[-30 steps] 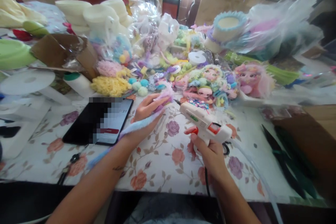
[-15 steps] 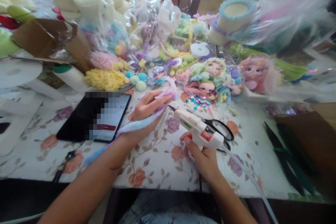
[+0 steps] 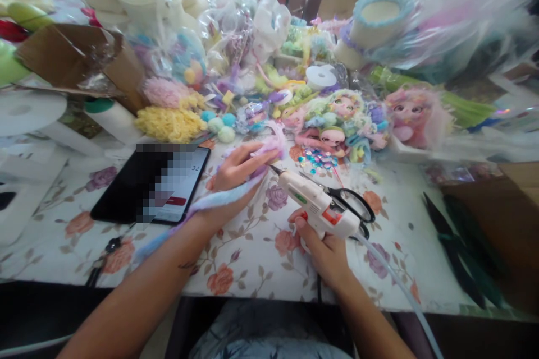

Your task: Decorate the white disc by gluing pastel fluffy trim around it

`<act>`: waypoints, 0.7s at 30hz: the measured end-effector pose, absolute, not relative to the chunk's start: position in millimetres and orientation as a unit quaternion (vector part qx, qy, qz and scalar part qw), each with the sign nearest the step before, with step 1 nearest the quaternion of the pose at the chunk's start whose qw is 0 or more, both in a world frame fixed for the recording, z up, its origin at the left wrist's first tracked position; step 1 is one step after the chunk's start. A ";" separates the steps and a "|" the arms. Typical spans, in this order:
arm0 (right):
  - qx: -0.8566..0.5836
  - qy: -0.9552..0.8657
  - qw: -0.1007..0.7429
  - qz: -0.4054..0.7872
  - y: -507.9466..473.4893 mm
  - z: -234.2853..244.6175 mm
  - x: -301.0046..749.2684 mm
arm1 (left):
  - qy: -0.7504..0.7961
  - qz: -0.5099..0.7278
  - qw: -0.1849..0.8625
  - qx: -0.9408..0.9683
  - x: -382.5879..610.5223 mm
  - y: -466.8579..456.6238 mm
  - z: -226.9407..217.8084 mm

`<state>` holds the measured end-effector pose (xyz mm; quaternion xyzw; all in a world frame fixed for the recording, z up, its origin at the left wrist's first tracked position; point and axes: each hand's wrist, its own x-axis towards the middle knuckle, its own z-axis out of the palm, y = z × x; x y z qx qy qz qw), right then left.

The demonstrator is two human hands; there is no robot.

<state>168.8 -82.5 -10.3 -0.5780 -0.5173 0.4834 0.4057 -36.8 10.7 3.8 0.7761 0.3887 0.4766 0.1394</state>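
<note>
My left hand (image 3: pixel 240 171) is closed on a fluffy pastel pipe cleaner strand (image 3: pixel 225 197), pink-lilac at the fingers and blue where it trails back over my forearm. Whatever else lies under those fingers is hidden. In my right hand (image 3: pixel 322 247) is a white glue gun (image 3: pixel 318 202), gripped by its handle with a finger at the red trigger. Its dark nozzle points left and sits close to the fuzzy strand by my left fingertips; whether they touch I cannot tell. Black-handled scissors (image 3: pixel 353 205) lie partly behind the glue gun.
A phone (image 3: pixel 151 185) lies left of my hands on the flowered tablecloth (image 3: pixel 248 263). Loose sequins (image 3: pixel 315 161), doll heads (image 3: pixel 343 105), pompoms (image 3: pixel 221 126) and yellow yarn (image 3: pixel 172 123) crowd the far side. Dark green pliers (image 3: pixel 458 252) lie at right. The glue gun's cord (image 3: pixel 400 286) runs toward me.
The view has shifted very slightly. Both hands, the strand and the glue gun keep almost the same places.
</note>
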 end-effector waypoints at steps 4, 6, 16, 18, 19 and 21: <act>-0.555 -0.518 0.418 0.498 -81.4 -11.5 168.7 | 0.394 0.478 0.135 0.773 -36.1 11.1 4.4; -0.557 -0.508 0.419 0.506 -81.2 -13.3 168.7 | 0.393 0.476 0.137 0.774 -36.4 11.0 4.2; -0.573 -0.511 0.393 0.506 -80.2 -11.4 168.8 | 0.392 0.483 0.136 0.771 -37.1 10.5 3.5; -0.577 -0.513 0.392 0.501 -80.3 -12.2 168.7 | 0.395 0.482 0.133 0.771 -36.8 10.2 4.2; -0.579 -0.513 0.391 0.499 -80.3 -13.0 168.8 | 0.396 0.482 0.130 0.771 -36.8 10.1 4.5; -0.583 -0.511 0.393 0.496 -80.5 -14.5 169.4 | 0.396 0.480 0.127 0.773 -36.8 9.8 4.7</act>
